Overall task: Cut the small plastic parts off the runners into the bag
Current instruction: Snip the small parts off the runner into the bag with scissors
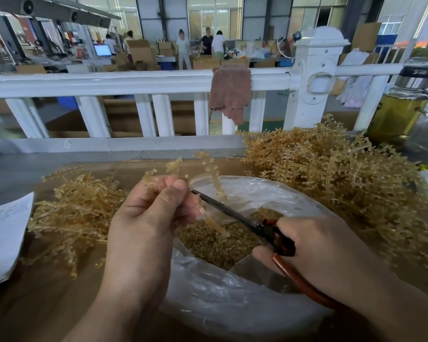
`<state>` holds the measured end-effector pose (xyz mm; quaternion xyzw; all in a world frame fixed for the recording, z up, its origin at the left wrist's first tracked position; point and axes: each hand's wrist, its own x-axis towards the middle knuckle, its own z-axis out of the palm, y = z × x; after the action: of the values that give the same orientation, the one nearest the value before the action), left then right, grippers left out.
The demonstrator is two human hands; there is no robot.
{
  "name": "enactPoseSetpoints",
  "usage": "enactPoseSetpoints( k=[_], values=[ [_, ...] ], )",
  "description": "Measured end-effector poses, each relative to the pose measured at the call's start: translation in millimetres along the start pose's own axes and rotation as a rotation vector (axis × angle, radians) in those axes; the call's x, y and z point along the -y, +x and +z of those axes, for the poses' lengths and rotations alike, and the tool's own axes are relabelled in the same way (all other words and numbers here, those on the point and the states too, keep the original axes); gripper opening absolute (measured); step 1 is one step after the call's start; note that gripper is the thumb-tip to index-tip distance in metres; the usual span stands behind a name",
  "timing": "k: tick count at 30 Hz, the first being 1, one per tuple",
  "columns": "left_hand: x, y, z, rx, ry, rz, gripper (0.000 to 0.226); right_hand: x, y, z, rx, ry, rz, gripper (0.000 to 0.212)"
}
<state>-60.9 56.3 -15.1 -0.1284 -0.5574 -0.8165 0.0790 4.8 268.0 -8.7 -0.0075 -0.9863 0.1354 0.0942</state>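
The left hand (146,218) pinches a runner (174,165) between thumb and curled fingers. Its beaded strands stick up and to the right, over the far edge of the clear bag (232,307). The right hand (324,250) grips the scissors (232,214) by their reddish handles — blades nearly together, tips just under the left fingertips. Cut parts (208,245) lie in the bag — runner heaps sit left (72,211) and right (331,174).
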Motion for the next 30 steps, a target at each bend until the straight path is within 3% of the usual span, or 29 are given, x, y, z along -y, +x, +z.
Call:
enactPoseSetpoints(
  k=[5, 9, 14, 19, 25, 30],
  values=[
    [-2, 4, -3, 0.004, -0.173, -0.149, 0.009, -4, 0, -4, 0.025, 0.075, 0.021, 0.055],
    [-4, 4, -2, 0.036, -0.186, -0.143, 0.010, 1, -2, -9, -0.012, 0.201, 0.020, 0.051],
    [-3, 3, -1, 0.092, -0.186, -0.117, 0.010, 9, -3, -8, 0.002, 0.161, 0.028, 0.049],
    [0, 5, -3, 0.153, -0.285, -0.208, 0.004, 10, -5, -7, -0.061, 0.046, 0.024, 0.048],
    [4, 5, -2, 0.145, -0.266, -0.217, 0.007, 8, -5, -6, -0.160, -0.067, -0.071, 0.044],
    [6, 4, 0, 0.095, -0.243, -0.187, 0.006, 6, -4, -4, -0.161, -0.115, -0.031, 0.047]
  ],
)
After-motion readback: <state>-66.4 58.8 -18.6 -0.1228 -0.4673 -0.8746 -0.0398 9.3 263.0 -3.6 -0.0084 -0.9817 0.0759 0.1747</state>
